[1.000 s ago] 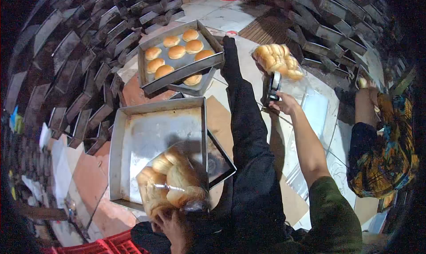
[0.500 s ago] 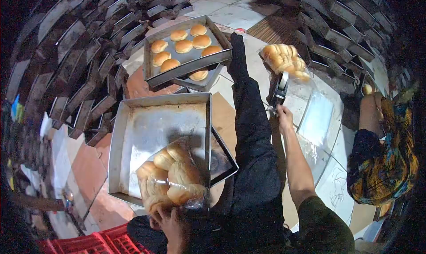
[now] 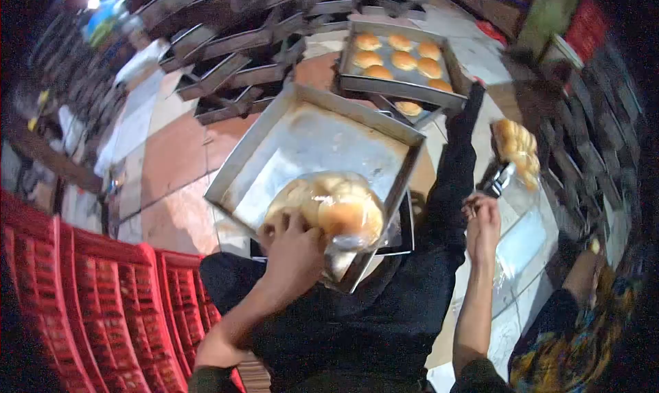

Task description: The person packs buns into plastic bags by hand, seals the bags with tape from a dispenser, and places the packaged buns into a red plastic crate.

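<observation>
My left hand (image 3: 295, 249) grips a clear plastic bag of golden bread rolls (image 3: 336, 204), its fingers curled over the near left side. The bag is over the near part of a large, worn metal baking tray (image 3: 322, 142). To the right, my right hand (image 3: 483, 221) has its fingers curled at the near end of a black tape dispenser (image 3: 500, 180); motion blur hides the exact hold. Just beyond the dispenser lies another bag of bread rolls (image 3: 518, 149) on the floor. Flat clear plastic bags (image 3: 522, 238) lie beside my right forearm.
Several round buns sit in a metal tray (image 3: 398, 84) at the far side, stacked over another tray. Red plastic crates (image 3: 117, 290) stand at the lower left. Dark metal pans (image 3: 226, 74) are piled around. Another person's patterned clothing (image 3: 570, 352) shows at the lower right.
The view has swung left, so the scene sits further right and more red crate shows. My left hand has moved up over the bag, and the bag has shifted further over the tray.
</observation>
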Demonstrator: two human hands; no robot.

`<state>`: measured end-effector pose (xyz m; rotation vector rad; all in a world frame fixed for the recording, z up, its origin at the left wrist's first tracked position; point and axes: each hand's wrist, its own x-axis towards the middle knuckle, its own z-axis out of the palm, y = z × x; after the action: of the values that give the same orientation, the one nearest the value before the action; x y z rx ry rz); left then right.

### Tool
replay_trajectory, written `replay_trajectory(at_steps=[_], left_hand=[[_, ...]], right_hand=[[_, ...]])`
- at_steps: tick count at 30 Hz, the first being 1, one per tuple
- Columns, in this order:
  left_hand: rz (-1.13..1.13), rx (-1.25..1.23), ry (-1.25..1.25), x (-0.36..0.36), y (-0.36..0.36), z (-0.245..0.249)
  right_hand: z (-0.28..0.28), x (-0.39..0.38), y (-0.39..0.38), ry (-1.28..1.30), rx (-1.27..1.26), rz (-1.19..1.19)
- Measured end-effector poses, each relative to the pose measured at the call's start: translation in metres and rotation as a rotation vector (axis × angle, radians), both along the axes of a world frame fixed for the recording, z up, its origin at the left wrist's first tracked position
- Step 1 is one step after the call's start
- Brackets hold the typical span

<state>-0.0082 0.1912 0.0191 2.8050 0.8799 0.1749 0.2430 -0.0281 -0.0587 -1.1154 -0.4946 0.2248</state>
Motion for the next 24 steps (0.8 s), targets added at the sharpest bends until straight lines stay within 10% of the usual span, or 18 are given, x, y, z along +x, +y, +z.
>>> replay_trajectory(at_steps=[9,24], left_hand=[[-0.080,-0.104,0.111,0.021,0.037,0.021],[-0.098,-0.092,-0.030,0.009,0.020,0.009]], right_hand=[[0.069,-0.134,0.099,-0.873,-0.578,-0.029],[0.040,-0.146,0.146,-0.616,-0.794,-0.381]])
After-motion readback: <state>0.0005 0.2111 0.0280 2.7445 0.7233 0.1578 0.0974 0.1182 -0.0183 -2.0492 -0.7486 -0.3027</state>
